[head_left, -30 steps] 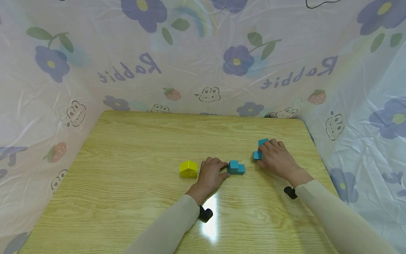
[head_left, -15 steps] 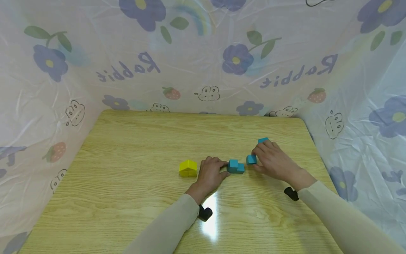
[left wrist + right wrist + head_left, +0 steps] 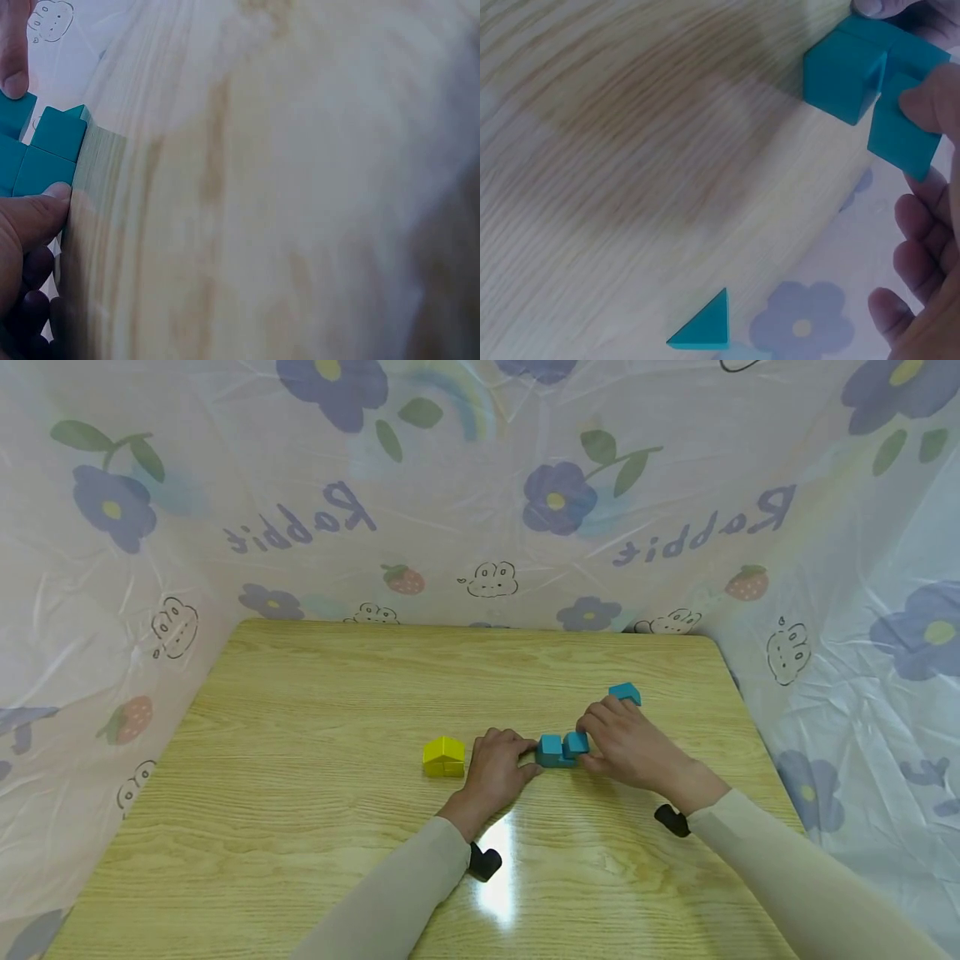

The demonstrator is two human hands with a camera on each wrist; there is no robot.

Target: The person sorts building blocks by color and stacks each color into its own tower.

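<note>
My right hand [image 3: 633, 747] pinches a blue cube [image 3: 576, 743] between thumb and fingers, tilted close above the right end of a low blue block row. On the row's left end sits another blue cube [image 3: 551, 745]. In the right wrist view the held cube [image 3: 901, 131] is right beside the lower blue blocks [image 3: 836, 75]. My left hand [image 3: 495, 770] holds the row's left end between thumb and index finger; its thumb presses the lower blue block [image 3: 45, 171] in the left wrist view. Its other fingers are curled.
A small yellow block house [image 3: 444, 757] with a peaked top stands just left of my left hand. Behind my right hand lies a blue triangular block [image 3: 625, 693]. The wooden table [image 3: 315, 827] meets a patterned fabric curtain [image 3: 450, 527] at the back and sides.
My right hand has moved left with the blue cube, from near the triangular block to over the row's right end. The triangular block now shows more. My left hand stays put.
</note>
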